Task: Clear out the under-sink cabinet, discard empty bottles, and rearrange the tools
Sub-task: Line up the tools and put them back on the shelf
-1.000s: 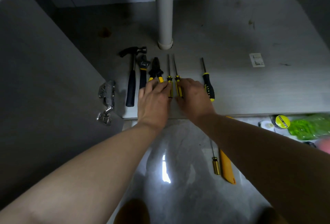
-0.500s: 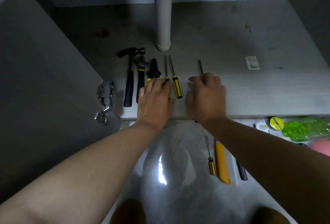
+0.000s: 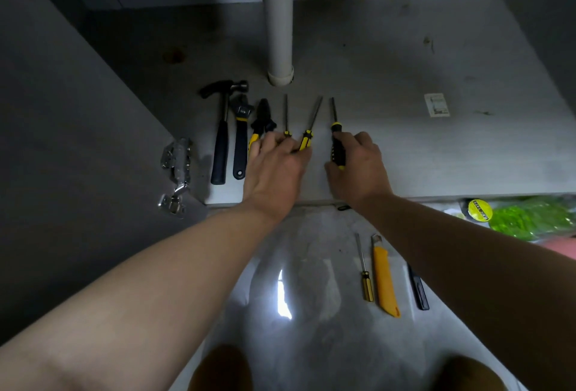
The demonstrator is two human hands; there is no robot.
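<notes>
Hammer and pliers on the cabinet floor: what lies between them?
In the head view, an adjustable wrench lies between the hammer and the pliers, roughly parallel to the hammer.

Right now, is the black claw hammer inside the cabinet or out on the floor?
Inside: the black claw hammer lies flat on the grey cabinet base.

The cabinet floor (image 3: 405,147) looks matt and faintly grainy, with stains. The drain pipe (image 3: 277,16) is smooth pale plastic. The black-and-yellow screwdriver (image 3: 336,132) has a bare metal shaft and a ribbed plastic handle. The door hinge (image 3: 177,160) is bright metal. The floor tiles (image 3: 311,297) are glossy.
</notes>
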